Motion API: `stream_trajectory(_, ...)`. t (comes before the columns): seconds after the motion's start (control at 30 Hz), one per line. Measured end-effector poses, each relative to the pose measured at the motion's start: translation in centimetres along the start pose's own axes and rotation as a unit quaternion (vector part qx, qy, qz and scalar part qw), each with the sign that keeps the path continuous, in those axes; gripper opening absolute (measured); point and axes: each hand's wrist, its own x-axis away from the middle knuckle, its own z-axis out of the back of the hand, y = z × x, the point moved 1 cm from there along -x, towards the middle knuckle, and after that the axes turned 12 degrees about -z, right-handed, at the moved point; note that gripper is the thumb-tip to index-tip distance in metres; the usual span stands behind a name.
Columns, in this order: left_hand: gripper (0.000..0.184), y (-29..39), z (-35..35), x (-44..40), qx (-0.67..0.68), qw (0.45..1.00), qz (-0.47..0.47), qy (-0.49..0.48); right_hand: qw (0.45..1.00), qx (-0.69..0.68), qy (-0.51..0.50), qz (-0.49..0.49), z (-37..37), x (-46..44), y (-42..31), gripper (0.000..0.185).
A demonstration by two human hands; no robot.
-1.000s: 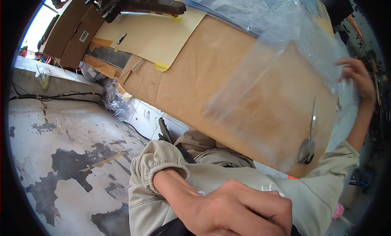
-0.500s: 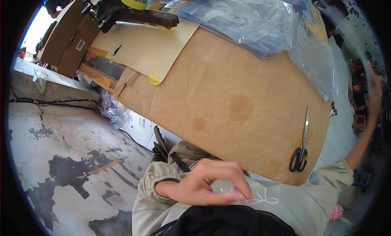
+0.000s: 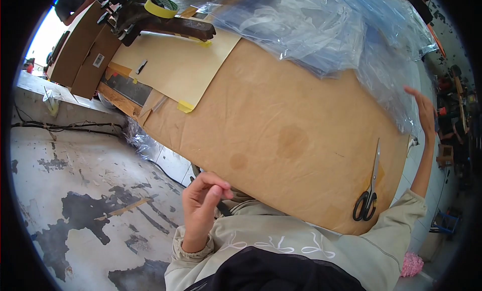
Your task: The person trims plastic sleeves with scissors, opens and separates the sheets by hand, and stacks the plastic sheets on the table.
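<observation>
My left hand [image 3: 205,203] is raised in front of my body at the near edge of the table. Its fingers are curled in towards the thumb, and nothing shows between them. Out at the right, my right hand [image 3: 426,113] reaches past the table's side with its fingers stretched out. It is nearest to the clear plastic sheets [image 3: 321,40], which lie in a crumpled heap across the far end and hang over the right side. I cannot tell whether the hand touches them. Scissors with black handles [image 3: 369,190] rest on the brown-covered table [image 3: 241,105] near its right corner.
At the far left stand a dark clamp-like tool [image 3: 170,25], a yellow tape roll [image 3: 160,7] and a cardboard box [image 3: 83,50]. A cream board [image 3: 181,60] lies taped beneath the tool. A person's arm [image 3: 80,12] shows at the top left.
My left hand has moved left and up, away from my chest. My right hand has swung inward to the left, towards the table. More plastic now lies spread at the top right.
</observation>
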Motion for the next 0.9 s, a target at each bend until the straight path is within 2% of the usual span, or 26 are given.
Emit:
stream_trajectory(0.03,0.009,0.0,-0.6,-0.2,-0.013,1.000,0.000,-0.014,1.000,-0.008,0.025,-0.010,-0.1,-1.1,-0.8,0.046)
stream_trajectory(0.13,0.009,-0.2,-1.7,-0.6,-0.081,0.995,-0.032,-0.054,0.989,-0.075,0.109,0.068,-4.0,-3.6,-5.9,0.049)
stream_trajectory(0.2,0.008,-0.7,-1.5,-1.0,-0.161,0.980,-0.089,-0.076,0.990,-0.009,0.042,0.137,-7.5,-6.1,-4.6,0.053)
stream_trajectory(0.3,0.011,-1.1,-0.4,-1.5,-0.301,0.927,-0.204,-0.094,0.984,0.173,0.048,-0.007,-11.2,-4.9,-6.6,0.054)
stream_trajectory(0.4,0.022,-1.4,0.2,-1.9,-0.360,0.901,-0.215,-0.115,0.987,0.155,0.041,-0.002,-11.4,-5.3,-5.8,0.055)
stream_trajectory(0.5,0.036,-1.1,-1.1,-4.0,-0.436,0.833,-0.262,-0.219,0.987,0.151,0.053,0.009,-11.5,-5.0,-5.9,0.057)
stream_trajectory(0.57,0.054,-0.9,-1.9,-5.8,-0.511,0.766,-0.265,-0.286,0.991,0.128,0.041,0.012,-11.3,-4.8,-5.9,0.060)
stream_trajectory(0.63,0.071,-1.0,-2.2,-9.1,-0.560,0.687,-0.321,-0.334,0.995,0.096,0.028,0.017,-10.5,-4.9,-6.3,0.064)
stream_trajectory(0.7,0.080,-0.8,-3.3,-13.5,-0.601,0.631,-0.354,-0.340,0.998,0.052,0.007,0.018,-9.2,-4.6,-6.8,0.070)
stream_trajectory(0.77,0.076,-1.5,-4.6,-18.4,-0.602,0.595,-0.417,-0.331,0.997,0.066,0.021,0.024,-8.5,-3.9,-7.2,0.076)
stream_trajectory(0.87,0.054,-4.8,-5.9,-24.9,-0.601,0.532,-0.507,-0.316,0.991,0.133,0.021,-0.012,-9.2,-2.5,-8.3,0.080)
stream_trajectory(0.9,0.046,-5.4,-6.6,-25.6,-0.577,0.565,-0.495,-0.321,0.986,0.163,0.019,-0.031,-9.6,-2.2,-8.6,0.081)
